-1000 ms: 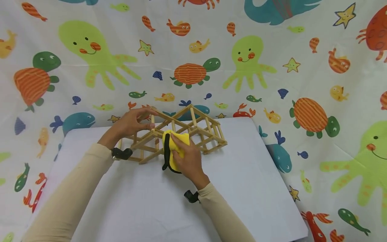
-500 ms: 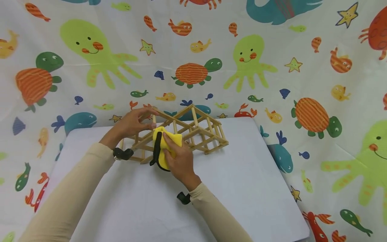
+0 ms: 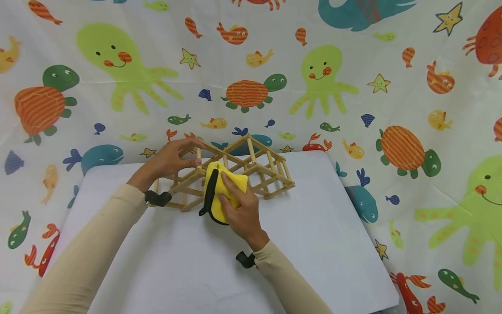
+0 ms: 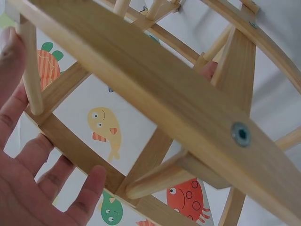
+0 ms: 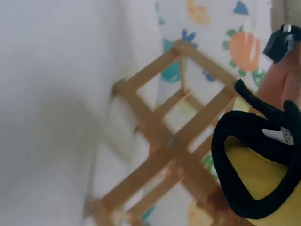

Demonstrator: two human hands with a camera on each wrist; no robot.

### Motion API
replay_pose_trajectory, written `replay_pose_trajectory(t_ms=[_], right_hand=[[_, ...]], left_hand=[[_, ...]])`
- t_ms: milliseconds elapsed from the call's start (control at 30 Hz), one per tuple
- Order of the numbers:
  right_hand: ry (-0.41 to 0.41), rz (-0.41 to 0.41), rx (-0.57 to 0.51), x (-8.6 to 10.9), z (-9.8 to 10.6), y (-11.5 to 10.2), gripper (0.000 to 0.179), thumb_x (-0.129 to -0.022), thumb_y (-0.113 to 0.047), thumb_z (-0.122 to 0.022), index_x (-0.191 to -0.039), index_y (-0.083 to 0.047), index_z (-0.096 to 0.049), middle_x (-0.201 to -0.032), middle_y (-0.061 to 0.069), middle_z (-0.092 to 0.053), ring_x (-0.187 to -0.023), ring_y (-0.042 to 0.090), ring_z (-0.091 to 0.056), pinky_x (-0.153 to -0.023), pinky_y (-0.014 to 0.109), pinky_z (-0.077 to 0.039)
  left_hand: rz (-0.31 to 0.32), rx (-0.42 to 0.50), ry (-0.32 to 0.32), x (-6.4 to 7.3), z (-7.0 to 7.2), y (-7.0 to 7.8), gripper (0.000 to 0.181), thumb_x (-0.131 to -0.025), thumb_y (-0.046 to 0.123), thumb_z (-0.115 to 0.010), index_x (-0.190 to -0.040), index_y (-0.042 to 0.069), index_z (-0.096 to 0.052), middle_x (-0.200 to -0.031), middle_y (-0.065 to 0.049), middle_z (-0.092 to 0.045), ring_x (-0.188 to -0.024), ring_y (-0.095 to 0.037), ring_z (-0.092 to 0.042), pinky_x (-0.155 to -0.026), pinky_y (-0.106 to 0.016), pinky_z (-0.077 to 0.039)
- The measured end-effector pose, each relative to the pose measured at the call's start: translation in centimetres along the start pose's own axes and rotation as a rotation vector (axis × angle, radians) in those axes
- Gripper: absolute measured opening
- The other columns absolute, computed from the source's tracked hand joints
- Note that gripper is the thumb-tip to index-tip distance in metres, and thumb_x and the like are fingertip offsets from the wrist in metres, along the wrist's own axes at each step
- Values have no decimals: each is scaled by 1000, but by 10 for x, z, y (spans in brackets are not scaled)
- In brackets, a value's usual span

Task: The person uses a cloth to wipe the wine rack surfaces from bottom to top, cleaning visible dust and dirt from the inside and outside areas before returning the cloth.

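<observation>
A wooden lattice rack (image 3: 254, 167) of crossed slats and dowels stands near the back of the white table. My left hand (image 3: 169, 160) holds its left end, thumb and fingers around a dowel and slat; in the left wrist view, the fingers (image 4: 35, 160) spread along a slat beside a dowel. A folded yellow cloth (image 3: 217, 200) with black edging is pinched in my right hand (image 3: 244, 216), thumb and index finger on top. The cloth overlaps the rack's middle slats in the head view. In the right wrist view, the cloth's black edge (image 5: 225, 174) hides part of the rack.
The white table (image 3: 313, 244) stretches in front and to the right of the rack. Behind it hangs a curtain (image 3: 274, 52) printed with sea animals, close to the rack's back. Each wrist wears a small black camera mount (image 3: 245, 260).
The right hand and cloth moved left along the rack, then back to the right and slightly up. My left hand and the rack stayed in place.
</observation>
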State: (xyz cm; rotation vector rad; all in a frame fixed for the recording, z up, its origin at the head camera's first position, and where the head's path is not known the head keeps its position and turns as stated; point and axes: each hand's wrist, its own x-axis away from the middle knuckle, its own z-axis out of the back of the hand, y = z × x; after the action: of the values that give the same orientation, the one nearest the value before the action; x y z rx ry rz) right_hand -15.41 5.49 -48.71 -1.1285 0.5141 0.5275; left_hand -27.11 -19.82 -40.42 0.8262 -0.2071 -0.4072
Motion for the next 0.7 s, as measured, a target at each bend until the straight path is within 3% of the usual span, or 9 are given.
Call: replay_pose_trajectory(t_ms=[67, 167, 267, 367, 500, 700], right_hand=[[-24, 6, 3, -6, -9, -1, 55, -101, -11, -73, -153, -16, -58, -133, 18, -66, -109, 25, -68, -87, 31, -64], [-51, -38, 107, -6, -16, 3, 57, -100, -14, -74, -154, -21, -58, -129, 16, -70, -105, 23, -67, -86, 29, -61], [-34, -99, 232, 4, -13, 11, 58, -96, -14, -77, -151, -24, -61, -122, 16, -74, -96, 22, -69, -78, 29, -60], [0, -137, 273, 14, -4, 17, 56, -92, -13, -78, -146, -23, -66, -118, 16, -77, -88, 22, -70, -71, 29, -60], [16, -119, 219, 23, 5, 18, 55, -93, -12, -77, -146, -21, -66, -121, 16, -75, -89, 21, -70, -72, 27, -61], [43, 13, 21, 14, -4, 3, 55, -98, -8, -75, -151, -12, -61, -133, 19, -67, -109, 27, -70, -87, 33, -66]], left_hand=[[-4, -2, 3, 0, -1, 0, 45, -99, 32, -78, -139, 18, -64, -167, -12, -46, -154, -44, -42, -120, -75, -34], [-10, -2, -9, -1, -2, 1, 47, -99, 35, -77, -140, 17, -63, -166, -12, -47, -154, -44, -42, -120, -75, -34], [-25, -9, -25, -3, -3, 1, 50, -98, 37, -77, -141, 16, -62, -166, -13, -47, -154, -44, -41, -120, -74, -34], [-30, -13, -24, -3, -1, 0, 49, -99, 35, -77, -141, 15, -62, -166, -14, -46, -154, -44, -41, -120, -74, -35], [-17, -17, -16, -1, 1, 0, 47, -99, 33, -78, -140, 16, -62, -166, -14, -46, -154, -43, -41, -119, -73, -36], [-5, -18, -25, 0, 3, 4, 48, -99, 33, -77, -141, 15, -62, -166, -14, -46, -153, -44, -42, -118, -74, -38]])
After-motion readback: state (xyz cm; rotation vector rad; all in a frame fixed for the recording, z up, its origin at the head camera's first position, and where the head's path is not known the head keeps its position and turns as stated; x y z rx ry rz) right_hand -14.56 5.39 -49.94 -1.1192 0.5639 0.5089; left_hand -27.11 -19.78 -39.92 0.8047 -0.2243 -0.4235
